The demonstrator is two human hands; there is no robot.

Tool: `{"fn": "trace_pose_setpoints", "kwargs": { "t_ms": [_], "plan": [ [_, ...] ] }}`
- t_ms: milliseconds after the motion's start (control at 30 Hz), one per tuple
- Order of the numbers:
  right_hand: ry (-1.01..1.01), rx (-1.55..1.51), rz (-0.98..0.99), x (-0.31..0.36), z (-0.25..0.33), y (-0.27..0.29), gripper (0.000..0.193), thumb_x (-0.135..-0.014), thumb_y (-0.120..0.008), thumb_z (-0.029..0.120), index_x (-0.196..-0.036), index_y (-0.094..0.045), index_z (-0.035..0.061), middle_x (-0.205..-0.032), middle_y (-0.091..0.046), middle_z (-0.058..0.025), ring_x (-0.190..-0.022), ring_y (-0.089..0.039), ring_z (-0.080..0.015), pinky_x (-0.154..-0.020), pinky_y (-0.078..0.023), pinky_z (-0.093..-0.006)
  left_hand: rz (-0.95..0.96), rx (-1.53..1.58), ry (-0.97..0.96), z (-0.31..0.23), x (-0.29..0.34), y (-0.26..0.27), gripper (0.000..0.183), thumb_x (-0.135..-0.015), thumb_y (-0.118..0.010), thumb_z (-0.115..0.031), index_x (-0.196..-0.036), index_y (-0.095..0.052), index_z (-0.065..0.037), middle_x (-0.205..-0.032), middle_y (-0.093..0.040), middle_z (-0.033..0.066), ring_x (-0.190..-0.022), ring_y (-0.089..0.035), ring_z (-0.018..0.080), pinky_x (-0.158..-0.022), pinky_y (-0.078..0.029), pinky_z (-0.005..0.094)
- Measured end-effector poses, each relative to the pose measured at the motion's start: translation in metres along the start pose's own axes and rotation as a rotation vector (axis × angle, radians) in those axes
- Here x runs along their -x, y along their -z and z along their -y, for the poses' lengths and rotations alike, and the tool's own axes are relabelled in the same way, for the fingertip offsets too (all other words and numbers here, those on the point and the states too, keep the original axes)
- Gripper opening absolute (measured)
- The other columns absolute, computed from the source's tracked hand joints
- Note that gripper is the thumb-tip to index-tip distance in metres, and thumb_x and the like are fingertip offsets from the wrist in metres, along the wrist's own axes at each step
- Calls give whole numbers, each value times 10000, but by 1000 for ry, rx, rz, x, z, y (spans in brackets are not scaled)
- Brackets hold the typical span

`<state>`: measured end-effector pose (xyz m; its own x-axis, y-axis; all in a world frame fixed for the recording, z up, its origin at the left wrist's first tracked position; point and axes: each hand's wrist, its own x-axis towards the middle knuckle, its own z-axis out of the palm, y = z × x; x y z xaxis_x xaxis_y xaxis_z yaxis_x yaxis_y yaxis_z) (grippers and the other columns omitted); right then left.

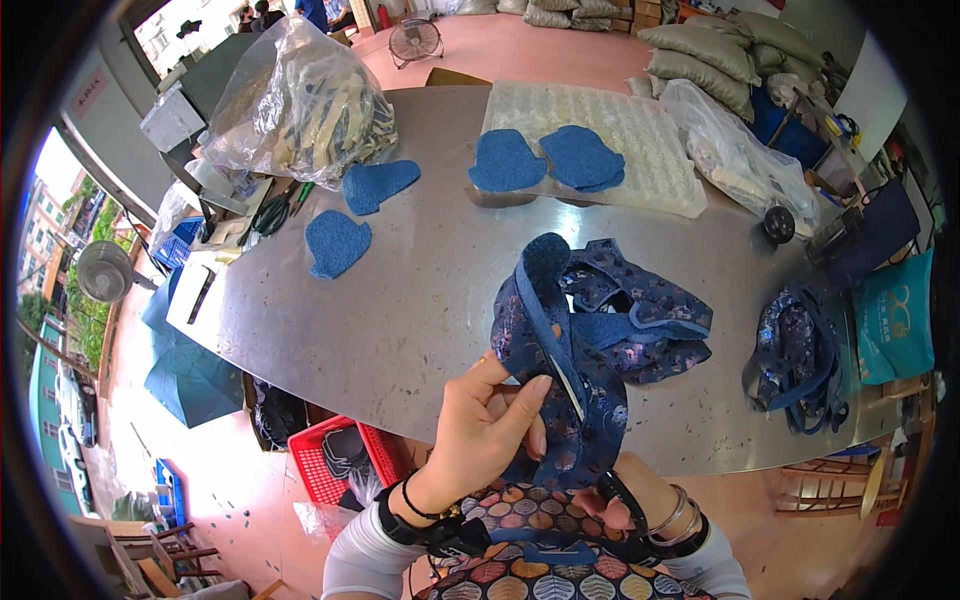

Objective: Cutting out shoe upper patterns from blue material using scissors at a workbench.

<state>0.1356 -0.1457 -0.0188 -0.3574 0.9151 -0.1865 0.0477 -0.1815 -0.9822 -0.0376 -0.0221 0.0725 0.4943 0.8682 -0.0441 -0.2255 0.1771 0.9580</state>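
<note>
I can't see all of the right hand [610,508] behind the patterned fabric strip [597,425]; the blue-shirted person [313,12] is cut off above.

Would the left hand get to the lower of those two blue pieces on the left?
Probably yes: nothing seems to block the left hand from the lower blue piece, though that hand holds patterned cloth and might need to let go first.

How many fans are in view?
2: a floor fan beyond the table, and a grey fan at the far left, near the teal umbrella. Others could be hidden behind the stacked sacks.
</note>
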Motion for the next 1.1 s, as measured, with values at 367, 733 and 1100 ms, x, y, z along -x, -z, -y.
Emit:
{"fn": "trace_pose_setpoints", "kwargs": {
  "t_ms": [367, 733, 1100],
  "plan": [
    [-129, -36, 11, 0, 33, 6, 863, -580, -655, 628, -1186, -400, 70, -636, -578, -25, -534, -548, -142, -494, -435, -255, 3, 22, 32, -1, -1, 3, 225, -856, -518, -7, -1070, -498, 61, -769, -579, 83, -475, -538, 104, -426, -430, 225],
    [-126, -22, 2, -1, 31, 4, 830, -578, -667, 613, -1160, -419, 76, -616, -562, -10, -526, -530, -131, -494, -416, -245, -90, 255, 39, 1, -7, 3, 316, -827, -545, 0, -1115, -440, 74, -881, -580, 137, -509, -578, 147, -428, -463, 235],
    [-127, -163, 51, -5, 30, 1, 808, -569, -711, 560, -1156, -431, 82, -661, -542, -9, -558, -504, -117, -506, -402, -249, 10, 165, 21, 1, -4, 4, 348, -816, -522, 47, -1139, -406, 100, -978, -549, 136, -442, -522, 102, -375, -386, 206]
  ]
}}
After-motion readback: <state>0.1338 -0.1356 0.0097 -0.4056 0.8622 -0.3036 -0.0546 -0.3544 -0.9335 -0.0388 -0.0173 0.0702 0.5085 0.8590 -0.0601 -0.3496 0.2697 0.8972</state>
